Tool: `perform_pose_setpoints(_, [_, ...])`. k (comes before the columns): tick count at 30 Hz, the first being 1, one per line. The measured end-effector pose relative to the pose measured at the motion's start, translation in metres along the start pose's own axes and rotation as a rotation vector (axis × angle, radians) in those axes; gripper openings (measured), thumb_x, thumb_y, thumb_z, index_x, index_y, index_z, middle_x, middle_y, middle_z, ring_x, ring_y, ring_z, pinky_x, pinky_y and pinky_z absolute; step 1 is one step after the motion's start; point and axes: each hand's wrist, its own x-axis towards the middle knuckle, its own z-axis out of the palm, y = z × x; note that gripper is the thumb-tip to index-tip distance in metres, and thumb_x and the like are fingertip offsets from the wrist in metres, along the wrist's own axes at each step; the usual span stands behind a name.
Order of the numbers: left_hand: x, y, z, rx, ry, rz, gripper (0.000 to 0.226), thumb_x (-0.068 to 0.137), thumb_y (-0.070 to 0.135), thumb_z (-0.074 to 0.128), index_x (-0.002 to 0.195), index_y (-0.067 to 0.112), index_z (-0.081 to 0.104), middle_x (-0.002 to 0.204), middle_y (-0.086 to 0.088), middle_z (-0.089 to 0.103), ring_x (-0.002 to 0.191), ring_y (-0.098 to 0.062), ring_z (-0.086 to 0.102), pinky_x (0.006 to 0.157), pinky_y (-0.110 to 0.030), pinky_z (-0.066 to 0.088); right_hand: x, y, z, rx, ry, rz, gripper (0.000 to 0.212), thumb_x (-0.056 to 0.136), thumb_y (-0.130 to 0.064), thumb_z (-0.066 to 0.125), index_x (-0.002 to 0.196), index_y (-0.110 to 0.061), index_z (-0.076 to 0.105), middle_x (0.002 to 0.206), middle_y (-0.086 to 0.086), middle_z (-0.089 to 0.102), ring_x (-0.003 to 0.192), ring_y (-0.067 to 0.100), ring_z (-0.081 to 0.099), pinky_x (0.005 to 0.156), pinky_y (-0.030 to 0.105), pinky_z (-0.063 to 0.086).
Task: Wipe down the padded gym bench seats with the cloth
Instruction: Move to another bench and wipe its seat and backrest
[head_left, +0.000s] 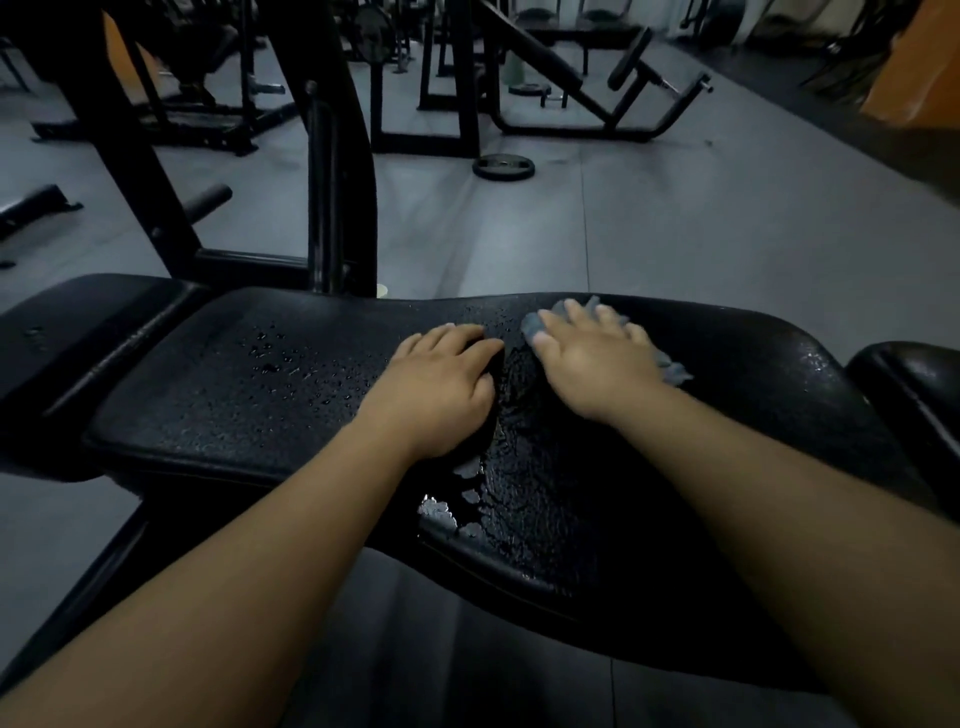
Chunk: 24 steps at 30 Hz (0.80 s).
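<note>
The black padded bench seat (270, 374) runs across the view, beaded with water drops on its left part and smeared wet in the middle. My right hand (592, 358) lies flat with spread fingers on a grey-blue cloth (675, 371), pressing it onto the pad near the far edge. My left hand (441, 384) sits just left of it on the pad, fingers curled over a dark object (496, 358) that I cannot identify. A second black pad (914, 395) adjoins at the right.
Black upright frame posts (332, 197) stand directly behind the bench. A weight plate (503, 167) lies on the grey floor beyond. Another bench and racks (571, 88) fill the background. A narrower pad section (78, 322) extends to the left.
</note>
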Motion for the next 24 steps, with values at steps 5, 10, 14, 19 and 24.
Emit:
perform_pose_setpoints(5, [0.000, 0.000, -0.003, -0.063, 0.013, -0.015, 0.064, 0.089, 0.043, 0.023, 0.147, 0.025, 0.039, 0.159, 0.004, 0.033, 0.148, -0.017, 0.025, 0.121, -0.044, 0.018, -0.054, -0.011, 0.000, 0.027, -0.031, -0.330, 0.053, 0.106, -0.050, 0.015, 0.158, -0.040, 0.012, 0.167, -0.012, 0.002, 0.154, 0.016, 0.000, 0.123, 0.043, 0.004])
perform_pose_setpoints(10, [-0.001, 0.001, -0.003, -0.057, -0.005, -0.011, 0.052, 0.100, 0.039, 0.033, 0.150, 0.027, 0.035, 0.160, 0.006, 0.029, 0.149, -0.017, 0.021, 0.122, -0.045, 0.015, 0.006, 0.029, -0.010, -0.014, -0.040, -0.075, 0.056, 0.104, -0.052, 0.012, 0.158, -0.037, 0.012, 0.168, -0.004, 0.004, 0.154, 0.021, 0.003, 0.123, 0.045, 0.008])
perform_pose_setpoints(14, [0.000, 0.003, -0.007, -0.085, 0.031, -0.016, 0.059, 0.088, 0.041, 0.027, 0.142, 0.023, 0.045, 0.153, 0.002, 0.040, 0.144, -0.020, 0.032, 0.119, -0.044, 0.022, 0.022, -0.024, -0.002, -0.003, -0.023, -0.087, 0.056, 0.104, -0.049, 0.017, 0.158, -0.036, 0.013, 0.168, -0.001, 0.003, 0.154, 0.027, 0.001, 0.122, 0.052, 0.004])
perform_pose_setpoints(19, [-0.002, 0.003, -0.007, -0.141, 0.058, -0.049, 0.037, 0.081, 0.034, 0.033, 0.109, 0.019, 0.052, 0.126, -0.002, 0.057, 0.120, -0.024, 0.050, 0.107, -0.043, 0.035, -0.041, -0.004, 0.001, 0.038, 0.002, -0.353, 0.057, 0.103, -0.053, 0.012, 0.157, -0.038, 0.018, 0.168, -0.008, 0.009, 0.154, 0.017, 0.006, 0.123, 0.043, 0.009])
perform_pose_setpoints(24, [-0.003, 0.005, -0.008, -0.107, 0.088, -0.047, 0.046, 0.083, 0.035, 0.032, 0.121, 0.019, 0.053, 0.130, -0.001, 0.056, 0.121, -0.023, 0.048, 0.107, -0.042, 0.036, 0.027, 0.012, -0.004, -0.027, -0.011, -0.117, 0.057, 0.104, -0.051, 0.011, 0.158, -0.035, 0.016, 0.168, -0.002, 0.010, 0.154, 0.024, 0.009, 0.122, 0.049, 0.011])
